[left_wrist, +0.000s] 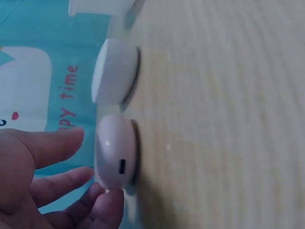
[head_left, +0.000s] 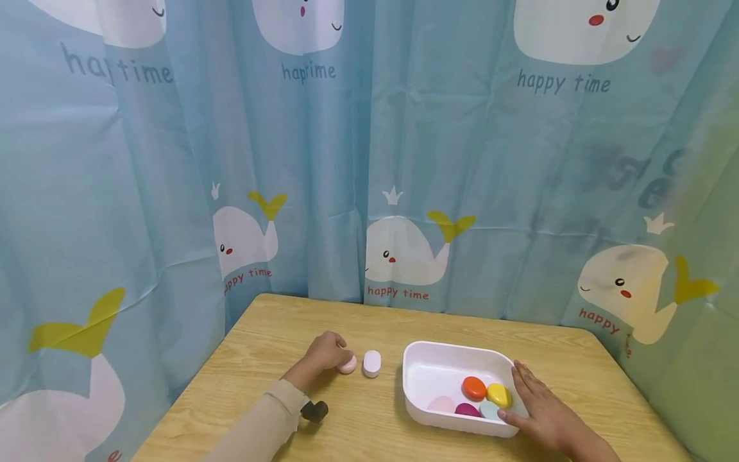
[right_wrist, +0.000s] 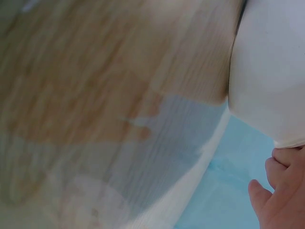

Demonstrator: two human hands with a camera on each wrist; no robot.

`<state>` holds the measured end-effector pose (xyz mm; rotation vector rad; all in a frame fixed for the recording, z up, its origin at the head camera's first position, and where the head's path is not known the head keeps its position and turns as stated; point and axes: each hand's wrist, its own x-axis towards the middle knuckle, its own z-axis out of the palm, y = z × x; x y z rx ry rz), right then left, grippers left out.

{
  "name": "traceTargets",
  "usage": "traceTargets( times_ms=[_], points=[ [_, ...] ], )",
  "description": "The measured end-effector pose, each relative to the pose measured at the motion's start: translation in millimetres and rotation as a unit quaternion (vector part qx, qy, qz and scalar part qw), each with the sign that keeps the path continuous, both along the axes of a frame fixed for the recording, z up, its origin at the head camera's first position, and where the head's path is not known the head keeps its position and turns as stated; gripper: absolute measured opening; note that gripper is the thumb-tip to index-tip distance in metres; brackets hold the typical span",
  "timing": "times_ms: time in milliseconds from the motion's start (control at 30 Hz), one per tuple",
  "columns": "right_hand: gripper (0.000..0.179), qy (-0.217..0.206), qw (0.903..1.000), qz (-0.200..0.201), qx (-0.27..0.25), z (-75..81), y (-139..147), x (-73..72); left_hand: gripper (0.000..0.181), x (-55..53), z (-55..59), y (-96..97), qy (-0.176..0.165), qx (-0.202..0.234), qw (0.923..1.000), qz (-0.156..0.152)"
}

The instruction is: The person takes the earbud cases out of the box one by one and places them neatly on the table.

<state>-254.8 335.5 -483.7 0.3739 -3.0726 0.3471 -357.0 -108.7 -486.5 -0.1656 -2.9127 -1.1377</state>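
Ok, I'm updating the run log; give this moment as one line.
left hand: at pale-pink rounded block | right hand: touching white rectangular tub | white oval block: on wood-grained table

"happy time" [head_left: 564, 82] on curtain [head_left: 450, 147], perhaps faint letters [head_left: 656, 191]

The wood-grain table [head_left: 288, 321] bears a white tub [head_left: 427, 375], white oblong piece [head_left: 372, 363] and pink rounded piece [head_left: 348, 366].
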Motion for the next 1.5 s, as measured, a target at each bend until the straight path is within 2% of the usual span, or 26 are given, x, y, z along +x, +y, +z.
traceTargets(
  times_ms=[133, 200, 400, 733, 933, 1133, 1500],
  points=[
    [0.093, 0.002, 1.0, 0.002, -0.002, 0.2, 0.0, 0.3, 0.03, -4.0, 8.3, 3.3, -0.001, 0.009, 0.9999, 0.009],
    [0.093, 0.003, 1.0, 0.003, -0.003, 0.0, 0.3, 0.2, 0.03, -5.1, 13.5, 6.2, -0.003, 0.022, 0.9998, 0.003],
    [0.093, 0.007, 1.0, 0.002, -0.002, 1.1, 1.1, 1.0, 0.031, -7.7, 25.2, 20.2, -0.037, 0.084, 0.9958, -0.002],
    [0.092, 0.003, 1.0, 0.005, -0.003, 5.9, 1.2, 0.1, 0.034, -4.3, 38.2, 49.2, -0.051, 0.123, 0.9898, -0.051],
    [0.092, -0.005, 0.9999, 0.003, -0.012, 4.2, 0.6, 1.3, 0.029, -2.6, 41.2, 68.6, -0.054, 0.136, 0.9872, -0.062],
    [0.092, -0.005, 1.0, 0.001, -0.007, 0.8, -0.1, 1.3, 0.03, 0.2, 39.9, 85.0, -0.064, 0.168, 0.9811, -0.071],
    [0.091, 0.002, 1.0, 0.004, -0.001, 0.1, -0.1, 0.6, 0.028, 6.8, 40.4, 115.7, -0.052, 0.17, 0.978, -0.109]
  ],
)
